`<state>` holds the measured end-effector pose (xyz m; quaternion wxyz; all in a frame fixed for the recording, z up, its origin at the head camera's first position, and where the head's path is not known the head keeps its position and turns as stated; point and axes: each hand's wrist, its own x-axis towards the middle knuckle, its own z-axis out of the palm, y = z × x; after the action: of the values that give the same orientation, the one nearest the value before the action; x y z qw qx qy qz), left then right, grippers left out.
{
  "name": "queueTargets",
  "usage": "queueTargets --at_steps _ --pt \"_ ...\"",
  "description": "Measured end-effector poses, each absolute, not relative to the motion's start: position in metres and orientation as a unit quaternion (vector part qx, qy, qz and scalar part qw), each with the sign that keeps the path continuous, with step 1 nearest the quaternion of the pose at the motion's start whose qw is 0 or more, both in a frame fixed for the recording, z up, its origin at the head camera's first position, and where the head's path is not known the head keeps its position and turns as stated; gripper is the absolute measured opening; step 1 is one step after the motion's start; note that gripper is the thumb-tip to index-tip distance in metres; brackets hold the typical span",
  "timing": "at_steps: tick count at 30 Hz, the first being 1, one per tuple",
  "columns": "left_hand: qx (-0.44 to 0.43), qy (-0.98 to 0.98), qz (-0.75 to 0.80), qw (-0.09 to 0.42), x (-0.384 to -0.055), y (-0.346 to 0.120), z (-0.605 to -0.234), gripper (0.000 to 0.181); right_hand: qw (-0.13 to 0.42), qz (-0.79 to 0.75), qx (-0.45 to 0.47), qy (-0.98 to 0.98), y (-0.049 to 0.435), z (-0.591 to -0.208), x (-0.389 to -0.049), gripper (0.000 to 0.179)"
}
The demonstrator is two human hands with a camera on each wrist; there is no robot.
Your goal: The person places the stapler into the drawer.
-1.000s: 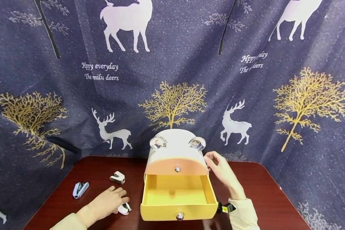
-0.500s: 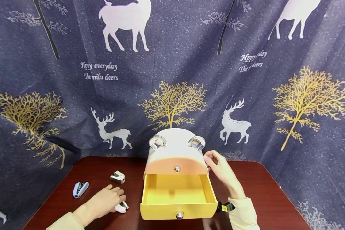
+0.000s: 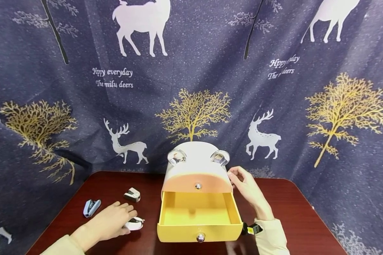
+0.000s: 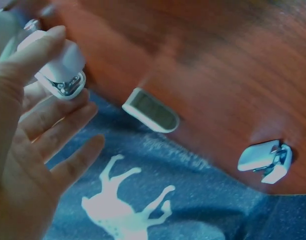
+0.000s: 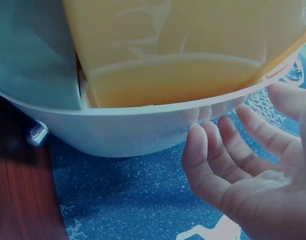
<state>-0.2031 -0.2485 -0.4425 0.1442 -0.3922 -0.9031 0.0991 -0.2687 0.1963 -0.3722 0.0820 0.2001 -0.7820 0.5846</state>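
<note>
My left hand [image 3: 113, 221] pinches a white mini stapler [image 3: 134, 224] between thumb and fingers, just left of the drawer. In the left wrist view the stapler [image 4: 65, 67] shows its metal inner parts beneath the white cover. My right hand [image 3: 250, 189] reaches to the right side of a white frog-shaped drawer box [image 3: 196, 157] with two silvery round eyes. Its fingertips rest at the box's outer wall in the right wrist view, fingers loosely bent. The yellow drawer [image 3: 199, 233] is pulled out and bare inside; the orange drawer [image 3: 185, 183] above it is closed.
A grey-and-white stapler [image 3: 132, 194] lies behind my left hand. Farther left is a light-blue stapler [image 3: 91, 208]. Everything stands on a dark red wooden table [image 3: 293, 212], with a deer-patterned cloth [image 3: 210, 71] hanging behind it.
My left hand has drawn slightly left with the white stapler, which has turned from slanting toward me to lying nearly sideways. The right hand and the drawer box stay in place.
</note>
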Motion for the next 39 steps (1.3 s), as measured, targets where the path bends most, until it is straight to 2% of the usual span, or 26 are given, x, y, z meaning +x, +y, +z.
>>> queueTargets --at_steps 3,8,22,32,39 --pt "-0.381 -0.911 0.072 0.143 -0.2 -0.246 -0.435 0.04 0.08 0.582 0.2 -0.784 0.197 -0.373 -0.27 0.02" --pt "-0.389 -0.901 0.058 0.182 -0.194 -0.242 -0.422 0.041 0.077 0.582 0.198 -0.785 0.197 -0.374 -0.271 0.02" --pt "-0.387 -0.891 0.026 0.235 -0.177 -0.224 -0.37 0.041 0.078 0.595 0.203 -0.774 0.202 -0.388 -0.283 0.02" --pt "-0.389 -0.886 0.011 0.252 -0.175 -0.212 -0.343 0.043 0.076 0.58 0.205 -0.785 0.198 -0.372 -0.27 0.021" --pt "-0.417 -0.87 0.009 0.261 -0.181 -0.189 -0.329 0.04 0.08 0.588 0.205 -0.779 0.203 -0.39 -0.284 0.021"
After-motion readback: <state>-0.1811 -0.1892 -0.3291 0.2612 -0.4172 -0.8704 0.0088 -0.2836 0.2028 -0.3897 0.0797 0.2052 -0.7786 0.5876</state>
